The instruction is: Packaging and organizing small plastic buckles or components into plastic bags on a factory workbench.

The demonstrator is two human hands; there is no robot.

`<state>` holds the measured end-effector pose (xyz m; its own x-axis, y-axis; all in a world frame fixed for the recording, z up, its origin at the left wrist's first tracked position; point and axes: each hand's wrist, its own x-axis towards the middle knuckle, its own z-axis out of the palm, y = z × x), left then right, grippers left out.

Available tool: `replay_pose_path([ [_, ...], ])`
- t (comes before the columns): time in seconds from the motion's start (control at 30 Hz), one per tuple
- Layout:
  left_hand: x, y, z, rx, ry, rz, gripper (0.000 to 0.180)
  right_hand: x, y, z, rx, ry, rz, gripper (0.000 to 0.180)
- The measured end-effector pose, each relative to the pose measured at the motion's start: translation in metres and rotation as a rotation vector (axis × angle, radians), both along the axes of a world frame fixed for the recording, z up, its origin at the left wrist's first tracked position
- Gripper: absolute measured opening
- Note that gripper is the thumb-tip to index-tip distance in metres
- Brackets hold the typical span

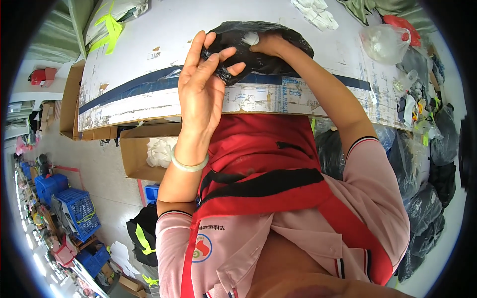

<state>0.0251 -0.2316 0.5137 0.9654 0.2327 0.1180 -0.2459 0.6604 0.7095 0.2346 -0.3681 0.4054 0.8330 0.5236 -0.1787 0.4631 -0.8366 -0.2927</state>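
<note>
— Where is the black plastic bag (263, 47)?

— It lies on the white table (149, 64), near the table's front edge, just above the dark blue stripe (129, 87) that runs across the top. Something white shows at its mouth.

— And the left hand (201, 84)?

— It is raised over the table edge, palm toward the camera. The thumb and fingertips pinch a bunched fold of the bag's rim; the other fingers stay half spread. A pale green bangle (189, 164) sits on that wrist.

— The right hand (268, 44)?

— It rests at the bag's opening, knuckles up, fingers tucked into the plastic. Whether they are curled around anything inside cannot be told.

— What lies around?

— A clear bag (385, 42) and a heap of small white pieces (315, 12) rest farther back on the table. An open cardboard box (136, 154) with white items stands below the table on the left, and blue crates (77, 211) sit on the floor beyond.
</note>
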Motion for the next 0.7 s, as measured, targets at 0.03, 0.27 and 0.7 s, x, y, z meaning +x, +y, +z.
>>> replay_pose_path([
  [0.03,-0.001,-0.001,0.001,-0.004,0.001,0.004,0.055,-0.001,-0.003,0.003,0.044,-0.055,0.030,0.075],
  [0.27,-0.010,0.017,0.017,0.830,0.111,-0.020,0.056,-0.008,-0.025,-0.008,0.005,0.176,0.181,0.090],
  [0.7,0.068,0.023,-0.062,2.198,-0.444,-0.137,0.030,-0.004,-0.052,-0.064,0.369,0.112,0.256,0.078],
])
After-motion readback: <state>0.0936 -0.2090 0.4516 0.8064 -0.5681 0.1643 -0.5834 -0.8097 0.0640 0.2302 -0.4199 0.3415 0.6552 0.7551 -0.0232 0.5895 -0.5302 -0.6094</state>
